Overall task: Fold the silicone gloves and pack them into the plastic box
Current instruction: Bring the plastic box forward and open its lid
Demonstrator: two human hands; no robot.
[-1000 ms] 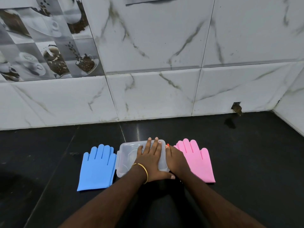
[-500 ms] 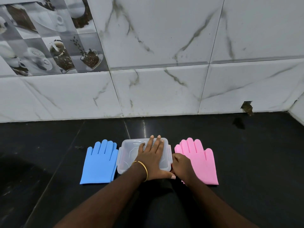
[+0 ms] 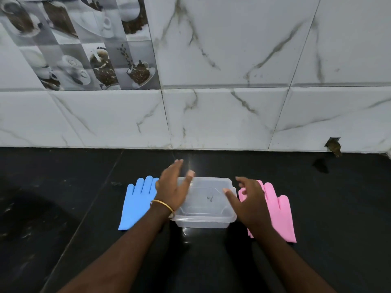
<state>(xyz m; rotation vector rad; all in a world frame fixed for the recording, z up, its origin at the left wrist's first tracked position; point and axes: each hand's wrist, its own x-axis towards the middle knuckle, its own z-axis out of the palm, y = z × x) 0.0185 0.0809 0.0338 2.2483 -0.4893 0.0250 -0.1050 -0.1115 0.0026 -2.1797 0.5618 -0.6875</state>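
A clear plastic box [image 3: 206, 218] with its lid on sits on the black counter, straight in front of me. A blue silicone glove [image 3: 135, 205] lies flat to its left, fingers toward the wall. A pink silicone glove [image 3: 279, 214] lies flat to its right, partly hidden by my right hand. My left hand [image 3: 172, 188] hovers over the box's left end with fingers spread and holds nothing. My right hand [image 3: 248, 203] hovers beside the box's right end, fingers apart, also empty.
The black stone counter [image 3: 63, 208] runs back to a white marble-tiled wall [image 3: 222, 115]. A small hole [image 3: 333, 145] in the wall sits at the right, at counter level. Tiles printed with coffee cups cover the upper left.
Both hands have lifted off the box lid and moved apart, the left hand to the left end, the right hand to the right end. The camera view has shifted closer.
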